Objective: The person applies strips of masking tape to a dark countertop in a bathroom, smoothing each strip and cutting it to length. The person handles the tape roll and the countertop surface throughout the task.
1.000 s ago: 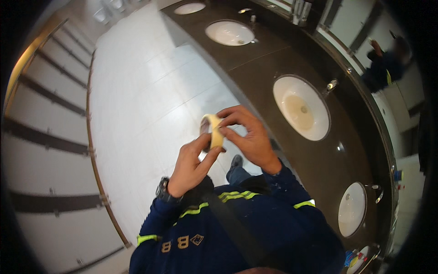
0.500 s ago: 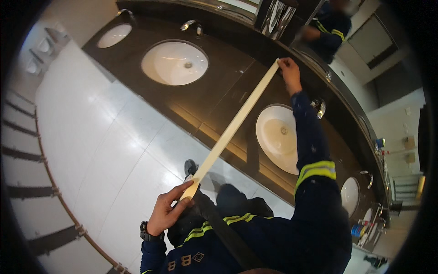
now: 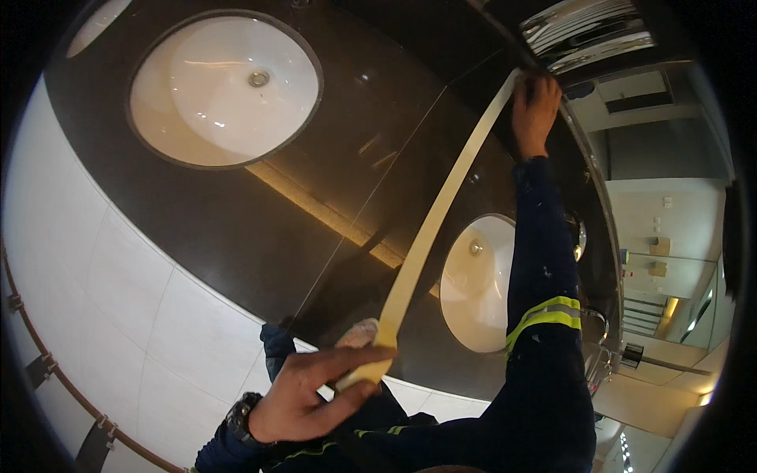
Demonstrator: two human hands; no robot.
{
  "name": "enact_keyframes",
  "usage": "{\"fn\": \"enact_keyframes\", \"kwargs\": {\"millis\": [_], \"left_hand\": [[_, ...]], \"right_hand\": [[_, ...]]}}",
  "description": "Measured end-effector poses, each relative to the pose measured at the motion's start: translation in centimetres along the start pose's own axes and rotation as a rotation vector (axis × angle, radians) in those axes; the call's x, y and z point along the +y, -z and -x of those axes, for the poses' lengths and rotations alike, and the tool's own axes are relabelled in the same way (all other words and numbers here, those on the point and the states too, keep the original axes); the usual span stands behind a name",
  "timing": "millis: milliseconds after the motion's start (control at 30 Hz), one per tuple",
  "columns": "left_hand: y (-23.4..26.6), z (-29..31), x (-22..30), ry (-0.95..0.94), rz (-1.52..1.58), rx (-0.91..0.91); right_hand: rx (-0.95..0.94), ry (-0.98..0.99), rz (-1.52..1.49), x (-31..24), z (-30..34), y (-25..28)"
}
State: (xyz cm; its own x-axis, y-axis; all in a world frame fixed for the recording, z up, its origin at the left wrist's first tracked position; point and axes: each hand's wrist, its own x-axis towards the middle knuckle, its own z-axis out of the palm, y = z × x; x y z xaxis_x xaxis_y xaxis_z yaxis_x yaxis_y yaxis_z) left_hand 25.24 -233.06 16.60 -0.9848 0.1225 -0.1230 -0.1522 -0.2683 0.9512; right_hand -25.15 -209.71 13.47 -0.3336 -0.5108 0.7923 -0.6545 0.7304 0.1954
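A long strip of pale yellow tape [image 3: 430, 229] stretches taut across the dark polished desk [image 3: 236, 229], running from about 6 o'clock up toward 1 o'clock. The left hand [image 3: 303, 390], low in the picture at 6 o'clock, pinches the near end of the tape between thumb and fingers, a dark wristwatch [image 3: 236, 418] on its wrist. The right hand [image 3: 535, 110], arm stretched out in a dark blue sleeve with a yellow reflective band [image 3: 546, 314], presses the far end of the tape against the back edge of the desk, just below the mirror [image 3: 631, 118], its fingers curled onto the tape. A large white oval basin [image 3: 225, 87] lies at 11 o'clock, well left of the tape; a second basin [image 3: 473, 284] sits just right of the strip, partly behind the right arm.
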Motion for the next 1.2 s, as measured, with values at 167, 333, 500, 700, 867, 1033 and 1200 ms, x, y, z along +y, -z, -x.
{"fn": "enact_keyframes", "kwargs": {"millis": [167,333,500,700,867,1033,1200], "left_hand": [[-0.7,-1.3,-2.0,0.035,0.162,-0.034],[-1.1,-2.2,-2.5,0.088,0.163,-0.043],[-1.5,-2.9,-2.8,0.108,0.180,-0.053],[-1.8,-3.5,-2.7,0.112,0.140,-0.081],[-2.2,-3.1,-3.7,0.122,0.244,-0.073],[-2.3,-2.5,-4.4,0.089,0.259,-0.019],[-2.4,-2.0,-4.3,0.138,0.291,-0.008]], "right_hand": [[0.130,-0.002,0.059,1.4,-1.9,-3.7],[0.177,-0.083,0.061,1.6,-2.9,-4.8],[0.257,-0.153,0.058,0.9,-3.0,-5.8],[0.284,-0.180,0.139,0.7,-2.8,-6.6],[0.310,-0.117,0.193,2.8,-3.0,-6.8],[0.294,-0.133,0.228,2.2,-2.9,-7.5],[0.300,-0.131,0.234,2.9,-2.9,-7.5]]}}
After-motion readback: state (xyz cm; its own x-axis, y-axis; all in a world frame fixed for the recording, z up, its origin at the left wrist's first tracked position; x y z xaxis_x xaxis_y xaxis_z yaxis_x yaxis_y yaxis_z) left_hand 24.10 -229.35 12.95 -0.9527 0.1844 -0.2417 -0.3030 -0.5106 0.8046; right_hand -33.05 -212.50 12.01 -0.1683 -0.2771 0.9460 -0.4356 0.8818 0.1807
